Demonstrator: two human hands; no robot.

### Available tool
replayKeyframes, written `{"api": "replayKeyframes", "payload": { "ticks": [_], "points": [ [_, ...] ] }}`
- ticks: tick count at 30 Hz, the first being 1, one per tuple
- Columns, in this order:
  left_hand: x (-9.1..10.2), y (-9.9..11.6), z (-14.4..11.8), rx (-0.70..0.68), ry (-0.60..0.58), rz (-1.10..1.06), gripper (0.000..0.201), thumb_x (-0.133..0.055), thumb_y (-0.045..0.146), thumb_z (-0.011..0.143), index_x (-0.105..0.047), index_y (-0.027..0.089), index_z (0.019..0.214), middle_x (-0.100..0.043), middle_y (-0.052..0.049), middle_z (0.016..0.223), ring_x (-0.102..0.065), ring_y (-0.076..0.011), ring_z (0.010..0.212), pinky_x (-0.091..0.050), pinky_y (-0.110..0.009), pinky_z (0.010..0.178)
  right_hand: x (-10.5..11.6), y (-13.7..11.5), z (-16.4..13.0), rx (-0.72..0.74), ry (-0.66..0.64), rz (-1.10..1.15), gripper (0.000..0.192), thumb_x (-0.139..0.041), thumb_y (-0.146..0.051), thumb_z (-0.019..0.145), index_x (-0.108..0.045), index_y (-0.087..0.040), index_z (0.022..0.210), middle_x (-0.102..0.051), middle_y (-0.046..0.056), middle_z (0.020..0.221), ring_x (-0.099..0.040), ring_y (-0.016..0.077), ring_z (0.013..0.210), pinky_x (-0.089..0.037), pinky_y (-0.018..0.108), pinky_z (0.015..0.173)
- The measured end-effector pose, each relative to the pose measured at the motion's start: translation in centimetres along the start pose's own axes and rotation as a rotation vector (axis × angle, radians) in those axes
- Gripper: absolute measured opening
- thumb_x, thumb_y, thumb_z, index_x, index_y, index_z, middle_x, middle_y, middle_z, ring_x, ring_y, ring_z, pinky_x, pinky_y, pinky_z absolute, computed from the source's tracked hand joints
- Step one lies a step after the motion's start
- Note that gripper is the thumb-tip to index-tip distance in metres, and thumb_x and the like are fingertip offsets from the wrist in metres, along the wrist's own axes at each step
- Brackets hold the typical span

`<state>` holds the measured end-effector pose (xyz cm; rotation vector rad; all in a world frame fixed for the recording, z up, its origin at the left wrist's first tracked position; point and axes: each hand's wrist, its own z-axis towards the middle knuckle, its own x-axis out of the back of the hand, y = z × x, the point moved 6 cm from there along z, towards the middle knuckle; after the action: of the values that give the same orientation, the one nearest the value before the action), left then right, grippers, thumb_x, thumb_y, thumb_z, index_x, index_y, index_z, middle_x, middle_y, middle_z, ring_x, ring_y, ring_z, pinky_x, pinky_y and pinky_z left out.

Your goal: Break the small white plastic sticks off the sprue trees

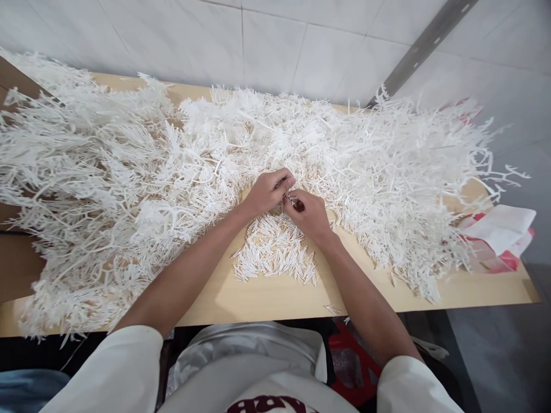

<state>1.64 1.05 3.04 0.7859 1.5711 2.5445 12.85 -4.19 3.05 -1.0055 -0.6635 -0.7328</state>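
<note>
A pale wooden counter (267, 298) seen from above, with the small heap of loose white sticks (275, 255) near its front edge taken as the landmark. Far to the left of that heap, a huge tangle of white branched plastic frames (99, 189) covers the counter and spills over its left edge. Just above and left of the heap, the left hand (267, 192) has its grip pressed together, thumb and fingertips pinching a small white plastic piece (289, 196) that sits directly above the heap. Touching it from the right, the right hand (309, 215) is curled, its grip also pinching the same small piece, so both hands meet over the heap. Behind and to the right of the heap, another mass of white frames (396, 172) stretches to the counter's far right. Beyond that, at the right edge, lies a red and white plastic bag (501, 238). Below the heap, under the counter's front edge, something red (348, 361) shows beside the person's lap.
</note>
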Motion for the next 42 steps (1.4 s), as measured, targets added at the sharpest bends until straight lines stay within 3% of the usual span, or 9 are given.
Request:
{"api": "replayKeyframes", "payload": {
  "ticks": [6,12,16,23,32,37,42],
  "points": [
    [-0.5,-0.4,0.0,0.033,-0.058,-0.023,0.038,-0.046,0.051,0.093,-0.06,0.019,0.08,-0.058,0.002,0.063,-0.052,-0.0106,0.06,-0.041,-0.026,0.064,1.4,-0.6,-0.6,0.107,0.229,-0.07,0.028,-0.048,-0.028,0.087,-0.049,-0.021,0.06,-0.047,-0.003,0.051,-0.039,0.0095,0.049,-0.03,0.026,0.051],
    [-0.8,-0.5,0.1,0.03,-0.072,0.015,0.041,-0.049,0.055,0.09,-0.063,0.017,0.08,-0.067,-0.001,0.074,-0.058,-0.0124,0.069,-0.042,-0.026,0.068,1.4,-0.7,-0.9,0.226,0.266,-0.128,0.038,-0.048,-0.025,0.087,-0.034,-0.023,0.052,-0.035,-0.004,0.045,-0.031,0.0099,0.045,-0.027,0.029,0.049],
    [-1.1,-0.5,0.1,0.058,-0.085,0.001,0.041,-0.051,0.054,0.09,-0.063,0.017,0.078,-0.066,0.0,0.07,-0.057,-0.0119,0.067,-0.042,-0.026,0.067,1.5,-1.2,-1.1,0.304,0.345,-0.25,0.041,-0.048,-0.024,0.087,-0.03,-0.023,0.051,-0.034,-0.004,0.044,-0.028,0.0095,0.043,-0.027,0.028,0.046],
    [-1.3,-0.8,0.1,0.046,-0.06,0.055,0.043,-0.045,0.055,0.092,-0.062,0.018,0.078,-0.064,0.0,0.065,-0.055,-0.0116,0.061,-0.039,-0.026,0.062,1.8,-1.7,-1.2,0.318,0.426,-0.21,0.041,-0.052,-0.021,0.084,-0.026,-0.023,0.052,-0.033,-0.005,0.043,-0.027,0.0093,0.043,-0.026,0.028,0.045],
    [-0.5,-0.1,0.0,0.024,0.027,0.076,0.042,-0.043,0.055,0.094,-0.059,0.019,0.081,-0.062,0.001,0.068,-0.053,-0.0104,0.062,-0.039,-0.025,0.063,1.3,0.1,-0.1,-0.066,0.216,0.074,0.015,-0.053,-0.025,0.076,-0.044,-0.022,0.064,-0.04,-0.006,0.051,-0.038,0.009,0.047,-0.035,0.026,0.053],
    [0.0,0.1,-0.1,-0.011,0.131,0.136,0.039,-0.041,0.053,0.096,-0.057,0.019,0.082,-0.062,0.001,0.07,-0.053,-0.0096,0.063,-0.039,-0.025,0.063,0.5,0.7,0.3,-0.128,0.062,0.114,0.003,-0.052,-0.023,0.075,-0.054,-0.021,0.075,-0.053,-0.004,0.062,-0.047,0.0106,0.055,-0.037,0.026,0.059],
    [0.2,0.1,-0.5,-0.038,0.18,0.167,0.035,-0.041,0.049,0.097,-0.057,0.02,0.085,-0.062,0.001,0.072,-0.054,-0.0097,0.065,-0.041,-0.024,0.063,0.2,1.4,0.6,-0.203,0.001,0.144,0.007,-0.051,-0.024,0.078,-0.057,-0.022,0.08,-0.053,-0.004,0.061,-0.044,0.0105,0.054,-0.036,0.026,0.059]
  ]
}}
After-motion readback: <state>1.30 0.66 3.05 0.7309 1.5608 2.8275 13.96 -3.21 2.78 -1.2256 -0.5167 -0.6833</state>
